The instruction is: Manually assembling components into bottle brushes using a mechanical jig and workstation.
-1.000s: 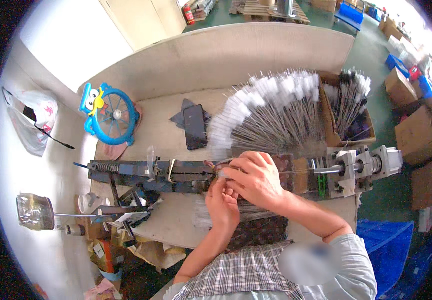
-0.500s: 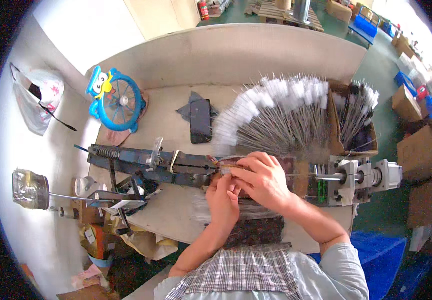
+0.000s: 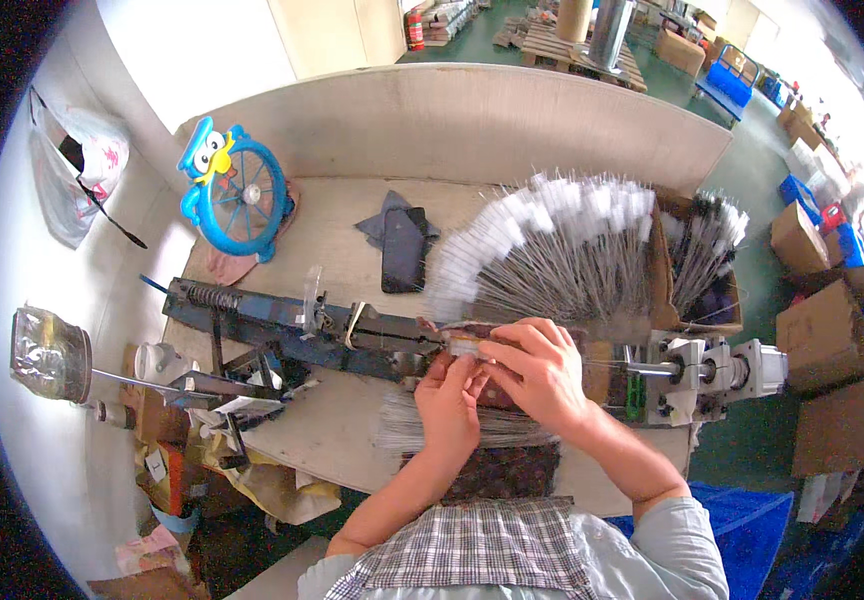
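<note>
My left hand (image 3: 450,405) is closed in a pinch at the right end of a long dark metal bar fixture (image 3: 362,335). Beside it my right hand (image 3: 542,375) is closed too, with its fingertips on a small white piece (image 3: 465,346) that looks like bristle. What lies between the left fingertips is hidden. In line with the fixture, a motor-like spindle unit (image 3: 702,370) sits to the right. Thin wires (image 3: 512,428) lie under my hands at the near side. Behind my hands fans out a large pile of wire-handled brushes with white heads (image 3: 562,240).
A cardboard box (image 3: 665,265) holds more brushes at the right. A dark phone (image 3: 405,255) lies on a grey cloth, left of the pile. Farther left stands a blue toy-shaped fan (image 3: 237,195). A low board (image 3: 492,115) closes the table's back. A blue bin (image 3: 732,530) stands lower right.
The view has shifted slightly. Both hands remain together at the end of the fixture, and the white piece shows more plainly at the fingertips.
</note>
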Demonstrator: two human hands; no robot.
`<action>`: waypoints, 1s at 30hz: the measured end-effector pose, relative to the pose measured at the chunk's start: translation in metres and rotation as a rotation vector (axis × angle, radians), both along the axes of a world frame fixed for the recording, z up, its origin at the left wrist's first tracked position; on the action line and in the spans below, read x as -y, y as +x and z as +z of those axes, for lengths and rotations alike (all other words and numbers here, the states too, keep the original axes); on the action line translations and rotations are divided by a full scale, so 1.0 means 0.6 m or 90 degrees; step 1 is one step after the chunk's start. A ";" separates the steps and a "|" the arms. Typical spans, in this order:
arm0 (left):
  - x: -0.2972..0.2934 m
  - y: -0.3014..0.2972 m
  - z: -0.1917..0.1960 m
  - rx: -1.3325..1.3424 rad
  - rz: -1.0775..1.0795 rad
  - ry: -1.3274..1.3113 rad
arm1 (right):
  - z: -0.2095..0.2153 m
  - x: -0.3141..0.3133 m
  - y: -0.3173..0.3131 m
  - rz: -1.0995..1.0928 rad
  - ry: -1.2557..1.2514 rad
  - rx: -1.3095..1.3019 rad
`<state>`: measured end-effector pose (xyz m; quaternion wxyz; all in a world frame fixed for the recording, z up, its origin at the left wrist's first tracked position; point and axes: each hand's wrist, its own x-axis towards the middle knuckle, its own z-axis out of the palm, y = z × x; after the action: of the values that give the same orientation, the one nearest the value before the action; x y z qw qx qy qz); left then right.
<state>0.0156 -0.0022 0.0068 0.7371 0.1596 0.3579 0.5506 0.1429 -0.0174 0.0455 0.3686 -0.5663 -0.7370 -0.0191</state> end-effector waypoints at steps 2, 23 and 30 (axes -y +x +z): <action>0.002 -0.002 -0.007 -0.002 -0.003 0.015 | 0.004 0.000 -0.001 0.011 -0.001 -0.001; 0.001 -0.006 -0.001 0.071 -0.002 -0.008 | -0.006 -0.008 -0.018 -0.023 0.038 -0.021; -0.001 -0.001 0.012 -0.024 -0.008 -0.026 | 0.004 -0.007 -0.007 -0.002 0.055 0.014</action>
<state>0.0149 -0.0014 0.0140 0.7369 0.1571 0.3817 0.5353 0.1384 -0.0131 0.0479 0.3845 -0.5508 -0.7386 -0.0572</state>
